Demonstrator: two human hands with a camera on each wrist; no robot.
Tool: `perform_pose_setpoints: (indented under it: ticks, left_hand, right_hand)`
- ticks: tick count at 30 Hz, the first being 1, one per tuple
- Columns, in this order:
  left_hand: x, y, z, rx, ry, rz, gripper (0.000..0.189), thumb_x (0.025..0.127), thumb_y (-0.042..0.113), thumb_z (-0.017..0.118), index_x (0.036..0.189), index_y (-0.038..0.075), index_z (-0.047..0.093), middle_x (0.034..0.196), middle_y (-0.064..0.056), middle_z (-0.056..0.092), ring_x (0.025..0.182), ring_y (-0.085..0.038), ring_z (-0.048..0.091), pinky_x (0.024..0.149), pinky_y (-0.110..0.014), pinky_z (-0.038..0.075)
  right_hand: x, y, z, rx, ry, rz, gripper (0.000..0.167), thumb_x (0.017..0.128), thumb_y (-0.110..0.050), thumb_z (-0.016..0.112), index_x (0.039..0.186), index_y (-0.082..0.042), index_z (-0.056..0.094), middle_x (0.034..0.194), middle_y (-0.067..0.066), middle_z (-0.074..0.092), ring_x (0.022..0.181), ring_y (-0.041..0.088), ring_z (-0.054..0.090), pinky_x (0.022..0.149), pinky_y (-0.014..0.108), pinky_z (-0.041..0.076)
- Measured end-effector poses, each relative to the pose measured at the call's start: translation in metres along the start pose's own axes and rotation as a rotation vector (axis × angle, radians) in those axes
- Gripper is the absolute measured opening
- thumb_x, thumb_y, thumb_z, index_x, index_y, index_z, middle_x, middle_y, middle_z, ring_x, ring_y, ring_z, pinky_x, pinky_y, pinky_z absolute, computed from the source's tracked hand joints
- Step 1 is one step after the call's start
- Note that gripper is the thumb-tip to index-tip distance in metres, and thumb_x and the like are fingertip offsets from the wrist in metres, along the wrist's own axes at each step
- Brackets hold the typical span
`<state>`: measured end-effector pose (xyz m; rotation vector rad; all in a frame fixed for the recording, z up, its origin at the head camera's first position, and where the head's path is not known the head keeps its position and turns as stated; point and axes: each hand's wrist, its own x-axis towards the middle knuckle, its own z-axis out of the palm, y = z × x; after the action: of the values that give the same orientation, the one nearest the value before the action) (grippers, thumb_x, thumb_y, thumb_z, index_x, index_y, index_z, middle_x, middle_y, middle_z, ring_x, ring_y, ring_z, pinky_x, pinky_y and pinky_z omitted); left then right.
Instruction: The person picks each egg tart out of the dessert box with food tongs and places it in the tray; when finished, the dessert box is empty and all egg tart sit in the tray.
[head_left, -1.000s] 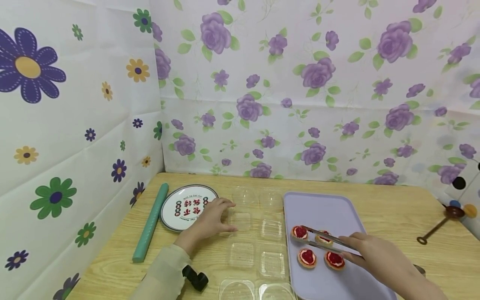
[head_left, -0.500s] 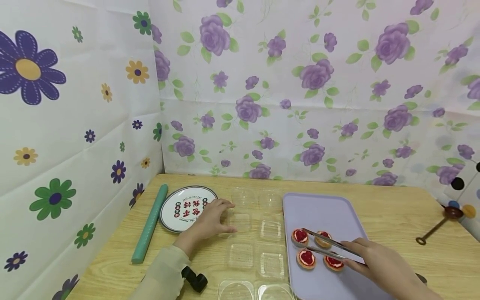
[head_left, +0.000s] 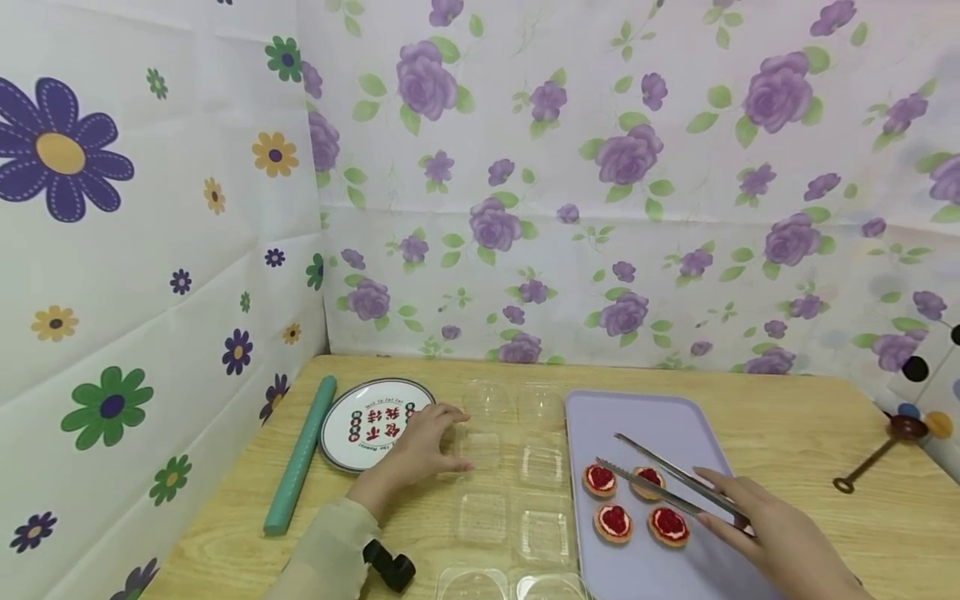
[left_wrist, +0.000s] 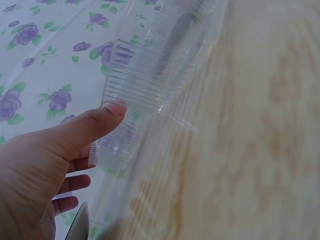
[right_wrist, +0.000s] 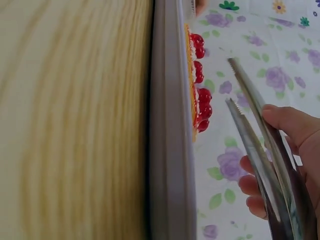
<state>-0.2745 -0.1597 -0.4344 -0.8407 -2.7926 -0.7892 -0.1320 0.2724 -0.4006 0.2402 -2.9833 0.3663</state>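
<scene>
My right hand (head_left: 780,533) holds metal tongs (head_left: 660,487), their arms spread apart and raised over the lilac tray (head_left: 637,417). Nothing sits between the tong tips. Several small tarts with red berry topping, among them a front-left tart (head_left: 613,522), lie on the tray below; the right wrist view shows the red berries (right_wrist: 204,105) in profile. On the left, my left hand (head_left: 416,446) grips the side of a clear plastic container (head_left: 480,450), thumb near, fingers on the far side. In the left wrist view the thumb lies against the container's ribbed wall (left_wrist: 127,75).
More clear containers, such as one in the front row (head_left: 543,533), stand in two columns beside the tray. A white plate (head_left: 367,433) with red lettering and a green roll (head_left: 300,458) lie left. A black object (head_left: 390,565) is near the left wrist; a brown ladle (head_left: 881,450) lies far right.
The tongs have lifted from the left-hand tarts and spread wider, drawing slightly right with my right hand. The tarts stay on the tray. My left hand keeps its place.
</scene>
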Motion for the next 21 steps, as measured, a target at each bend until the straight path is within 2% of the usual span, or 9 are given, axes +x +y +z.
perform_pose_setpoints:
  ticks: [3, 6, 13, 18, 21]
  left_hand:
    - [-0.001, -0.001, 0.002, 0.008, 0.001, -0.001, 0.072, 0.072, 0.044, 0.081, 0.13, 0.007, 0.057, 0.132, -0.01, 0.056, 0.127, -0.032, 0.047, 0.111, -0.054, 0.033]
    - [-0.001, -0.001, 0.003, 0.002, 0.002, -0.004, 0.072, 0.072, 0.043, 0.081, 0.129, 0.007, 0.058, 0.132, -0.01, 0.056, 0.127, -0.032, 0.047, 0.111, -0.054, 0.033]
    - [-0.001, 0.001, 0.002, -0.002, 0.012, 0.003, 0.071, 0.071, 0.042, 0.082, 0.128, 0.006, 0.058, 0.131, -0.01, 0.057, 0.126, -0.032, 0.048, 0.109, -0.054, 0.034]
    - [0.0, 0.002, 0.001, 0.008, 0.018, 0.009, 0.07, 0.071, 0.042, 0.082, 0.128, 0.007, 0.059, 0.131, -0.01, 0.057, 0.125, -0.032, 0.048, 0.109, -0.054, 0.034]
    - [-0.001, 0.002, 0.001, 0.009, 0.018, 0.007, 0.07, 0.072, 0.042, 0.082, 0.128, 0.007, 0.059, 0.131, -0.01, 0.057, 0.125, -0.032, 0.048, 0.109, -0.055, 0.034]
  right_hand:
    - [0.0, 0.005, 0.001, 0.044, 0.038, -0.002, 0.061, 0.087, -0.049, 0.064, 0.133, -0.01, 0.056, 0.114, 0.019, 0.065, 0.088, 0.027, 0.066, 0.066, 0.048, 0.055]
    - [0.002, 0.01, 0.0, 0.049, 0.057, 0.008, 0.061, 0.088, -0.049, 0.063, 0.131, -0.006, 0.057, 0.116, 0.024, 0.064, 0.097, 0.037, 0.065, 0.075, 0.056, 0.054]
    - [0.001, 0.028, -0.007, 0.083, 0.088, 0.054, 0.058, 0.09, -0.045, 0.062, 0.129, -0.001, 0.057, 0.114, 0.024, 0.065, 0.091, 0.034, 0.066, 0.068, 0.051, 0.053]
    - [0.002, 0.047, -0.007, 0.074, 0.114, 0.096, 0.058, 0.092, -0.045, 0.061, 0.126, 0.001, 0.058, 0.116, 0.031, 0.062, 0.096, 0.045, 0.063, 0.07, 0.057, 0.05]
    - [0.004, 0.057, -0.006, 0.072, 0.11, 0.131, 0.06, 0.092, -0.046, 0.059, 0.126, 0.004, 0.057, 0.115, 0.033, 0.061, 0.094, 0.046, 0.062, 0.07, 0.057, 0.05]
